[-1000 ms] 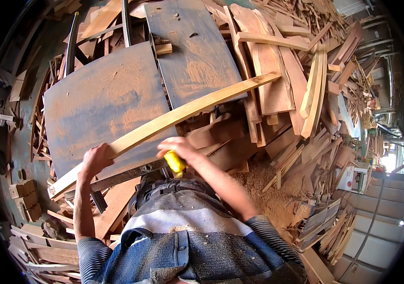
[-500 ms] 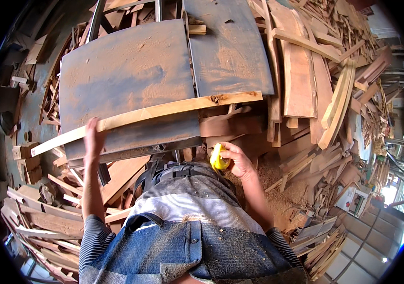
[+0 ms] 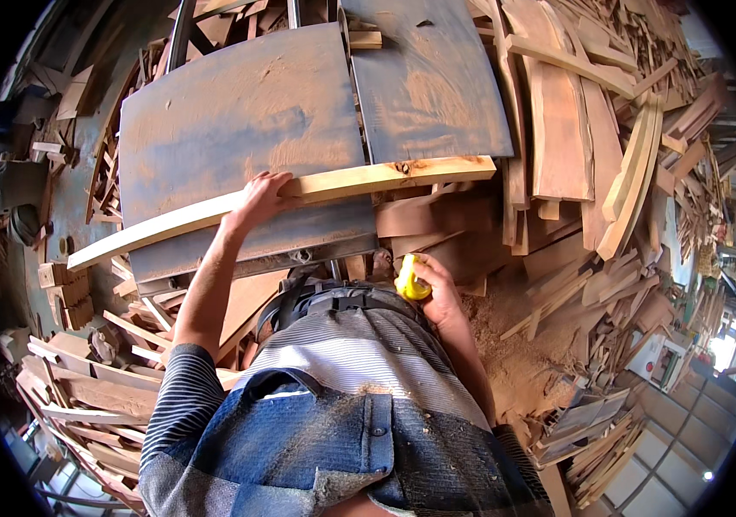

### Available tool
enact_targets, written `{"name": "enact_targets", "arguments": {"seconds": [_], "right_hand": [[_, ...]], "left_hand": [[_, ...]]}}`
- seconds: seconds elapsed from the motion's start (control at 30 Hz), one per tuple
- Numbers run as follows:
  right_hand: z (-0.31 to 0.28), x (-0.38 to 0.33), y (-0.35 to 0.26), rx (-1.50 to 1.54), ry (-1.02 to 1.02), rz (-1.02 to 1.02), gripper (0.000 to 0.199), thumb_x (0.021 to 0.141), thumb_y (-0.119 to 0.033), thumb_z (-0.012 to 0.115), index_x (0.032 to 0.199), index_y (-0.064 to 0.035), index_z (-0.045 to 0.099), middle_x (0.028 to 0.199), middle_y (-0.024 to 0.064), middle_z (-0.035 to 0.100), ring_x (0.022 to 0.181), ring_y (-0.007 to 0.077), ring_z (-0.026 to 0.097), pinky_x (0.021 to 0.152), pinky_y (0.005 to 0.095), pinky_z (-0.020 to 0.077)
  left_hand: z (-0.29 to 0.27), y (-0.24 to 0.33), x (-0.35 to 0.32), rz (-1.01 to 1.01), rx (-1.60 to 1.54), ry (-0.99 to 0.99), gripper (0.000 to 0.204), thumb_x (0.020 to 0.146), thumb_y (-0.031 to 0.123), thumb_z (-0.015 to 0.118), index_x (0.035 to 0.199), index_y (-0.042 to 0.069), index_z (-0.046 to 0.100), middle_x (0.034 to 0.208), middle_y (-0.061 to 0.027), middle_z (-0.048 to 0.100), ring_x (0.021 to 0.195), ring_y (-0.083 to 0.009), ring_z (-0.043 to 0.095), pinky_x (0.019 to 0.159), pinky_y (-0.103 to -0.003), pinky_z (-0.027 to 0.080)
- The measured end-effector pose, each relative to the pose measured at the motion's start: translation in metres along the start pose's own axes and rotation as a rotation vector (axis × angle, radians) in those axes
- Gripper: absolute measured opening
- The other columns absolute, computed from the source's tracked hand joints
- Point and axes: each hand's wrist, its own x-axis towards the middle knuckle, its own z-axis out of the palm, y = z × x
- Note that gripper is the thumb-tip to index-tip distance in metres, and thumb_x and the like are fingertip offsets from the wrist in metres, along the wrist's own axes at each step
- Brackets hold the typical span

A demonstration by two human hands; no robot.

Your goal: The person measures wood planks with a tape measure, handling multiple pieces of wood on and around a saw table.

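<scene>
A long, pale wooden batten (image 3: 342, 183) with a dark knot near its right end lies across a dusty metal saw table (image 3: 239, 112); both its ends stick out past the table. My left hand (image 3: 258, 200) grips the batten near its middle, with the fingers over the far edge. Close to my waist, my right hand (image 3: 442, 295) is closed around a yellow tape measure (image 3: 412, 277). No blade drawn out of the tape shows. The palm side of both hands is hidden.
A narrow slot splits the table's two plates. Rough boards (image 3: 560, 129) are stacked at the right, amid piles of offcuts. Small wood blocks (image 3: 66, 293) stand at the left. Sawdust (image 3: 514, 362) covers the floor at the right, and more scrap wood (image 3: 92, 388) lies at the lower left.
My left hand has slid right along the batten, from its left part to near the middle. My right hand keeps the tape measure at my waist. The view has shifted slightly.
</scene>
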Motion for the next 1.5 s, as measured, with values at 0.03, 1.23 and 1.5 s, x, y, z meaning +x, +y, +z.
{"name": "enact_targets", "arguments": {"seconds": [0.03,1.23,1.5], "right_hand": [[-0.005,-0.003,-0.002,0.015,0.029,0.004,0.025,0.094,-0.015,0.068,0.115,-0.0023,0.062,0.096,0.0103,0.07,0.081,0.0227,0.071,0.069,0.0367,0.0603],[-0.081,-0.031,-0.118,-0.241,0.692,-0.397,0.065,0.091,-0.05,0.073,0.133,-0.0032,0.054,0.091,0.014,0.073,0.068,0.016,0.066,0.058,0.0292,0.0535],[-0.074,0.001,-0.124,-0.201,0.596,-0.451,0.056,0.09,-0.048,0.076,0.123,-0.0041,0.063,0.092,0.003,0.062,0.082,0.0149,0.065,0.069,0.0314,0.0555]], "left_hand": [[-0.023,0.008,0.007,-0.102,-0.156,-0.261,0.055,0.084,0.046,0.078,0.117,0.002,0.069,0.102,-0.0181,0.073,0.097,-0.0354,0.068,0.084,-0.046,0.053],[-0.038,-0.017,0.017,-0.38,-0.432,-0.952,0.111,0.063,0.095,0.06,0.115,-0.001,0.074,0.107,-0.016,0.074,0.099,-0.027,0.068,0.084,-0.038,0.052],[-0.047,0.016,-0.04,-0.16,-0.179,-0.297,0.07,0.067,0.062,0.086,0.1,0.002,0.068,0.077,-0.0146,0.066,0.073,-0.0284,0.066,0.066,-0.042,0.05]]}}
